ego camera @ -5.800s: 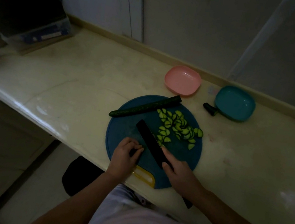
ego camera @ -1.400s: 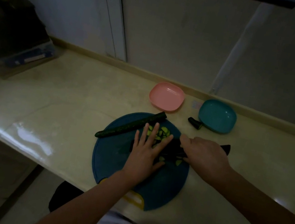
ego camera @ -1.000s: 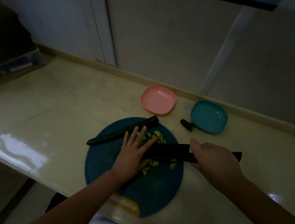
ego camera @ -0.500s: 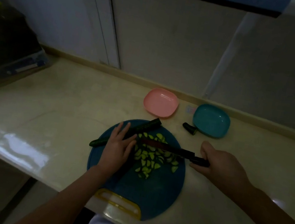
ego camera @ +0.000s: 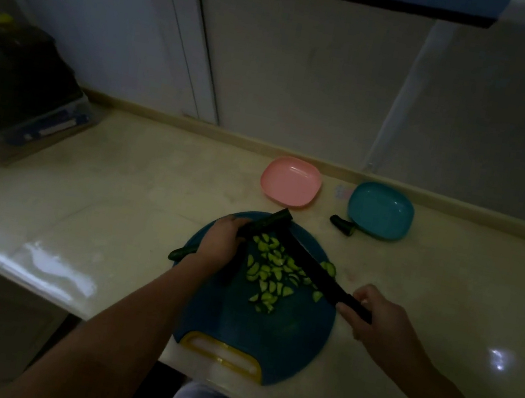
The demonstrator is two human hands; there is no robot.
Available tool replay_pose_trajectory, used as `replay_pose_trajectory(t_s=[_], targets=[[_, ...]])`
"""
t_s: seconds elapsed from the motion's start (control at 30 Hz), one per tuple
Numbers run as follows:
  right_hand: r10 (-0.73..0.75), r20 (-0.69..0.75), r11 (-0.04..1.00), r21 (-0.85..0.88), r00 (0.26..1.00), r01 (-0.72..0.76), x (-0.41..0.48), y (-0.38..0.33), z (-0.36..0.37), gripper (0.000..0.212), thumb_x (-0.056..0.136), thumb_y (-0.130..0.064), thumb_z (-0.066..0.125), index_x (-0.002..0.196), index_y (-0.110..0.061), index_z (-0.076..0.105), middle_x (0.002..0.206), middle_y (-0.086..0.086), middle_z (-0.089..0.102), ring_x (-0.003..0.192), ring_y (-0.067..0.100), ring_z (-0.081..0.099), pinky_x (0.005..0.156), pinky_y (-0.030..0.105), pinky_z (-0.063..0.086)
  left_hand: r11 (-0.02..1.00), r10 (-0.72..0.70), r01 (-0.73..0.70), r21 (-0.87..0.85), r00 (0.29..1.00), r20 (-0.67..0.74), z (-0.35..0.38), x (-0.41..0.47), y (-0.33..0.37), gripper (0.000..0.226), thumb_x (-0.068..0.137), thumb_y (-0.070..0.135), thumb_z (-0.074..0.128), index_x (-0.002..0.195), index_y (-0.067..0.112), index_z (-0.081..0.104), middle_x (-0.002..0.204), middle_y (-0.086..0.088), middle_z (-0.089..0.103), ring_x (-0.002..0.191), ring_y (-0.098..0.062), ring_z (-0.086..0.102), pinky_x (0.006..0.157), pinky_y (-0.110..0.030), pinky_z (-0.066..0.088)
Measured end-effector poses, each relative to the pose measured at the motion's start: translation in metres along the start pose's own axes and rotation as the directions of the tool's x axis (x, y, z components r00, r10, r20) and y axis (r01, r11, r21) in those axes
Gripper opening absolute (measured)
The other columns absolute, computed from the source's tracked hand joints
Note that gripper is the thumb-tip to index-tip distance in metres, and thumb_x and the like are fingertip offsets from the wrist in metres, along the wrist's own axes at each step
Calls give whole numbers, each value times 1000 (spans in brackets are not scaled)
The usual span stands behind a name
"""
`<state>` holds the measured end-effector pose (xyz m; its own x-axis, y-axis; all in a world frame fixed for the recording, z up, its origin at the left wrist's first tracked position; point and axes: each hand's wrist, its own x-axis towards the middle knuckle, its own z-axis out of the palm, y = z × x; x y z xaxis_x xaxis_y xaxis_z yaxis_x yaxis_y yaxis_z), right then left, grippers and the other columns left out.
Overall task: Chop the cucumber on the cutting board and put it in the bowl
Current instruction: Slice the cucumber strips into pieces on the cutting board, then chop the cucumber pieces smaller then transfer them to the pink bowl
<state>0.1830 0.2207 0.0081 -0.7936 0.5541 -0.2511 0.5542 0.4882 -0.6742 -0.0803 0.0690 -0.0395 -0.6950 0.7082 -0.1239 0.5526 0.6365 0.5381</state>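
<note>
On the desk [ego camera: 113, 208], cutting board [ego camera: 265, 338]: left grip [ego camera: 222, 244] curled round the cucumber [ego camera: 271, 223] at the board's far edge, steadying it for slicing; right grip [ego camera: 373, 318] clamped on the knife [ego camera: 309, 265], blade slanted over the chopped pieces [ego camera: 271, 270]; pink bowl [ego camera: 291, 181] and teal bowl [ego camera: 381, 210] just beyond, unfilled, within reach for loading.

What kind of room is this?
Probably a home kitchen, dimly lit: a pale counter along a wall, a cutting board with chopped cucumber, a knife, a pink bowl and a teal bowl behind it.
</note>
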Motion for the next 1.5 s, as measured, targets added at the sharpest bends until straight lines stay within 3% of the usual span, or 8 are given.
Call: replay_pose_trajectory(t_s=[0.13, 0.3, 0.63, 0.73, 1.03, 1.23, 1.37, 1.5], targets=[[-72, 204, 997, 33, 976, 67, -12, 16, 6, 31, 90, -33, 57, 62, -21, 51, 53, -6, 52, 47, 3, 49, 49, 18, 35, 997, 63, -60, 43, 996, -60, -8, 2, 3, 45, 86, 2, 54, 130, 13, 54, 117, -16, 56, 109, -31, 50, 90, -29, 37], [-111, 438, 984, -77, 892, 160, -17, 31, 18, 23, 89, -45, 52, 67, -37, 51, 52, -9, 53, 49, 0, 52, 51, 14, 35, 989, 147, -142, 46, 980, -133, -30, -7, 10, 46, 88, 2, 54, 133, 11, 50, 122, -16, 54, 112, -31, 47, 93, -32, 35], [-164, 468, 887, -315, 868, 337, 46, 13, 29, 33, 92, -46, 49, 88, -15, 59, 72, -6, 57, 64, 5, 50, 58, 18, 35, 976, 216, -209, 63, 967, -133, -49, -53, -11, 46, 88, -1, 54, 133, 12, 50, 119, -14, 54, 109, -29, 45, 90, -21, 29], [-175, 413, 884, -334, 894, 327, 65, 4, 24, 35, 91, -46, 49, 93, -14, 64, 82, 3, 65, 73, 13, 57, 66, 28, 39, 955, 293, -287, 69, 949, -114, -51, -64, -15, 46, 86, -3, 55, 130, 11, 52, 118, -13, 54, 107, -28, 46, 91, -21, 29], [-142, 288, 933, -280, 947, 225, 70, -5, 32, 29, 90, -43, 54, 73, -19, 56, 56, -9, 52, 57, 11, 56, 61, 30, 41, 836, 533, -543, 81, 838, 120, -3, -86, -15, 52, 73, -7, 65, 121, 10, 59, 107, -13, 60, 92, -27, 54, 80, -32, 50], [-125, 87, 979, -149, 988, 137, 34, -14, 34, 33, 90, -37, 56, 76, -8, 62, 62, 6, 61, 59, 15, 56, 57, 27, 38, 846, 501, -525, 91, 842, 199, 26, -85, -12, 48, 79, -2, 59, 126, 10, 56, 111, -16, 58, 97, -35, 53, 84, -37, 47], [-28, -139, 999, -43, 990, 22, 8, -6, 29, 34, 90, -33, 58, 66, -9, 58, 58, 7, 58, 56, 20, 55, 55, 35, 41, 873, 460, -485, 61, 857, 230, 27, -80, -11, 44, 90, 32, 56, 131, 16, 51, 117, -8, 54, 111, -23, 46, 92, -27, 37], [76, -244, 997, 0, 967, -78, -8, 2, 20, 36, 90, -32, 58, 66, -5, 57, 56, 9, 57, 51, 17, 51, 51, 30, 37, 886, 463, -464, 3, 884, 62, 27, -67, 7, 36, 89, 35, 57, 116, 10, 60, 108, -9, 57, 105, -23, 50, 87, -29, 40]])
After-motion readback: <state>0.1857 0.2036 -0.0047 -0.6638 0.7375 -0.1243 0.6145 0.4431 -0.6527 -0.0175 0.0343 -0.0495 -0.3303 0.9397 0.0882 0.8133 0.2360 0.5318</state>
